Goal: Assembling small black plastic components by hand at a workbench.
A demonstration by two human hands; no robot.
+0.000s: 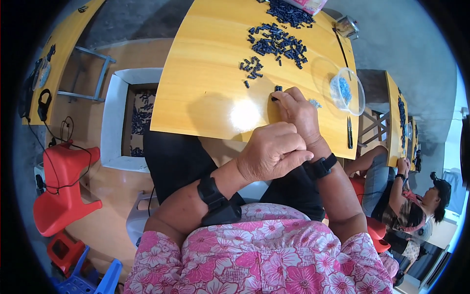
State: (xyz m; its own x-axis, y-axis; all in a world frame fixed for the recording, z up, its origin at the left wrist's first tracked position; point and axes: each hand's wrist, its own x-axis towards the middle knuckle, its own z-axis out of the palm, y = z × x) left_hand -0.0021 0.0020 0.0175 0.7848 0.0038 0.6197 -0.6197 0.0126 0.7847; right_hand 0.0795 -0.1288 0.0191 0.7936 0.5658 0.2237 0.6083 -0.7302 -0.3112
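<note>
My right hand (299, 111) reaches over the front part of the yellow table (200, 73). Its thumb and fingers pinch a small black plastic part (278, 88) at the tabletop. Close in front of my body, my left hand (273, 153) is closed in a fist over the right wrist; what its fingers hold, if anything, is hidden. Beside the right hand lies a little heap of small clear pieces (315, 103). Farther right stands a clear round tub (361, 93) with tiny blue pieces inside. Black tweezers (349, 133) lie near the right edge.
Loose black parts (279, 44) spread in piles toward the far side, below a pink package (311, 5). A metal cup (347, 27) stands at the far right. An open box (110, 122) of black parts sits left of the table, near a red chair (66, 183). Another person (409, 206) works at the right.
</note>
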